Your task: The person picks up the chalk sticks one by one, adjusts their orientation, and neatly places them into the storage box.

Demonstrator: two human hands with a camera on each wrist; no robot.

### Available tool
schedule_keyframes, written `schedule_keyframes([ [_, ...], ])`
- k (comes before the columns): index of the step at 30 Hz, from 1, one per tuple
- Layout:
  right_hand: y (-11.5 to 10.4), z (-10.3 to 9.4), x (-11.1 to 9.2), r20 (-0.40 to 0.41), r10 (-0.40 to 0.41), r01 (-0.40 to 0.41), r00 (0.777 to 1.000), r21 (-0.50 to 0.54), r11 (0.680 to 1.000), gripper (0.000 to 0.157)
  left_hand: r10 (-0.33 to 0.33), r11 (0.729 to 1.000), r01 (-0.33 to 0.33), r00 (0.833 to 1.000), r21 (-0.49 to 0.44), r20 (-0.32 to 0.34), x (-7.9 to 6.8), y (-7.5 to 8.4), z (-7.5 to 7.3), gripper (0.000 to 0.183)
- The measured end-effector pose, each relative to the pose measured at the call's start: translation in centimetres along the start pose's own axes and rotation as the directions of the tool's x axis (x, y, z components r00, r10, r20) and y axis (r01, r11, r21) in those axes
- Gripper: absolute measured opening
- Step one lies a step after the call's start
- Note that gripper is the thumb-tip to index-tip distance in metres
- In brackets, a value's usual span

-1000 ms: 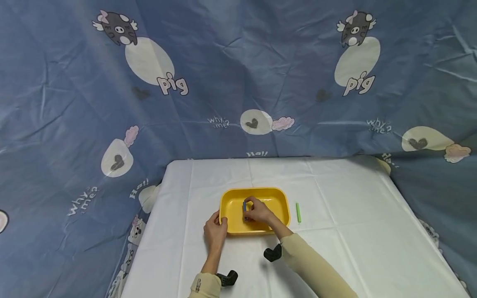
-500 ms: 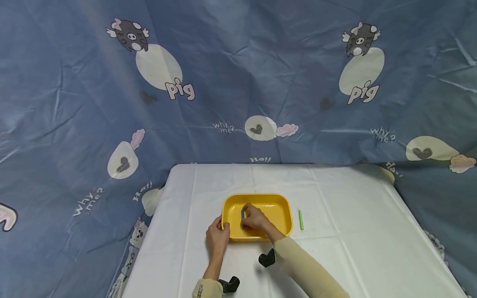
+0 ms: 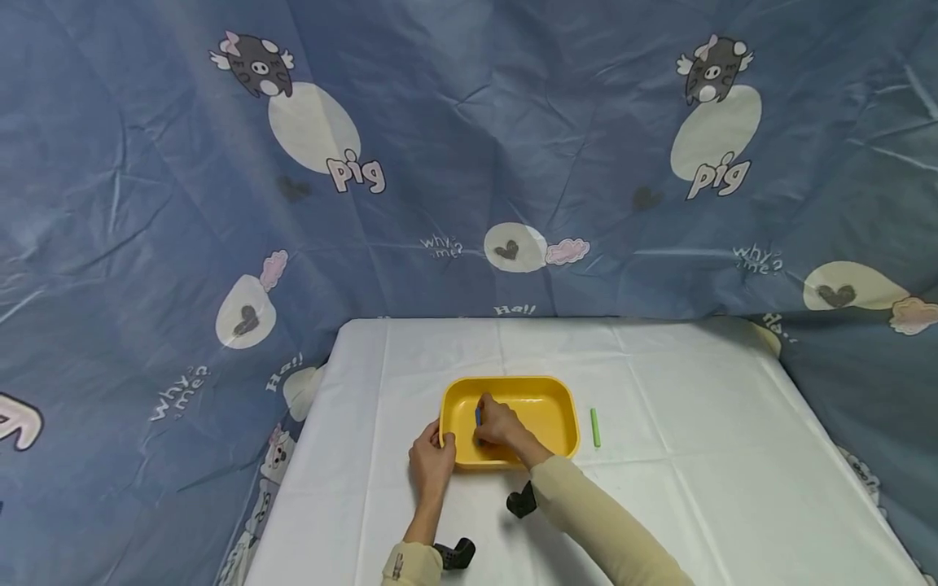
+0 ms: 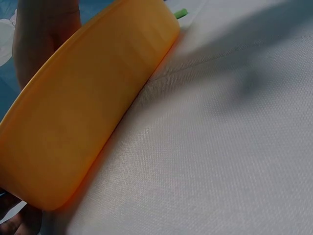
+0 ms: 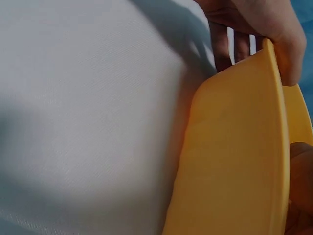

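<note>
A yellow rectangular tray (image 3: 545,415) sits on the white-covered table. My left hand (image 3: 432,464) grips its near left corner; in the right wrist view the thumb of that left hand (image 5: 274,29) hooks over the rim and the fingers stay outside. Reaching into the tray, my right hand (image 3: 501,425) pinches a slim blue stick (image 3: 479,417) near the left part of the tray floor. The fingers cover much of this stick, and its exact kind cannot be told. Just right of the tray lies a slim light-green stick (image 3: 595,427), whose end also shows in the left wrist view.
A white cloth (image 3: 703,456) covers the table, and a blue patterned curtain (image 3: 410,163) hangs behind and at both sides. Black wrist-worn devices (image 3: 456,555) jut from both forearms, one of them (image 3: 522,500) close to the tray's front.
Inside the tray, my right hand has shifted slightly left with the blue stick, and its fingers now hide more of it. My left hand keeps its grip on the corner. The head view tilted slightly.
</note>
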State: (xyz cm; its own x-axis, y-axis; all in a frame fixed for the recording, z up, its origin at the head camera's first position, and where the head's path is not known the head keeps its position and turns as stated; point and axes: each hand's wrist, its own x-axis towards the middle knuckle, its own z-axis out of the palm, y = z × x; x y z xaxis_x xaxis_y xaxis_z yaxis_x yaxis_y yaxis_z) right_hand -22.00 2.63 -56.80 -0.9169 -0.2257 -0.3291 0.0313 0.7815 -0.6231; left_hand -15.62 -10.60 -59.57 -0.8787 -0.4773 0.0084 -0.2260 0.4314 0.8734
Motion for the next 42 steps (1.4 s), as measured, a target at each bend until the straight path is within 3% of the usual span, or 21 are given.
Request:
schedule_keyframes([
  [9,0.2,-0.1,-0.2,-0.024,-0.008,0.007,1.0,-0.038,0.999,0.048,0.008,1.0,-0.008,1.0,-0.005,-0.007,-0.3,0.1,0.5,0.03],
  [17,1.0,-1.1,-1.0,-0.029,0.0,0.002,1.0,0.088,0.996,0.045,-0.02,1.0,0.02,1.0,-0.004,-0.02,-0.7,-0.1,0.6,0.031],
  [22,1.4,-3.8,-1.7,-0.025,-0.069,0.072,0.997,0.162,0.984,0.044,-0.017,1.0,0.017,1.0,-0.014,-0.002,-0.7,-0.3,0.7,0.032],
  [29,1.7,-8.5,-3.3,-0.021,-0.216,0.216,0.976,0.21,0.954,0.045,-0.006,0.999,0.006,1.0,-0.041,-0.003,-0.1,-0.2,0.4,0.032],
  [36,3.8,-12.8,-4.9,-0.085,-0.193,0.206,0.978,0.196,0.959,0.047,0.007,0.999,-0.006,1.0,-0.045,0.015,0.0,-0.1,0.2,0.034],
  [42,6.7,-16.0,-6.0,-0.124,-0.125,0.149,0.984,0.213,0.966,0.052,0.004,0.999,-0.003,1.0,-0.042,0.023,0.2,-0.1,0.2,0.034],
])
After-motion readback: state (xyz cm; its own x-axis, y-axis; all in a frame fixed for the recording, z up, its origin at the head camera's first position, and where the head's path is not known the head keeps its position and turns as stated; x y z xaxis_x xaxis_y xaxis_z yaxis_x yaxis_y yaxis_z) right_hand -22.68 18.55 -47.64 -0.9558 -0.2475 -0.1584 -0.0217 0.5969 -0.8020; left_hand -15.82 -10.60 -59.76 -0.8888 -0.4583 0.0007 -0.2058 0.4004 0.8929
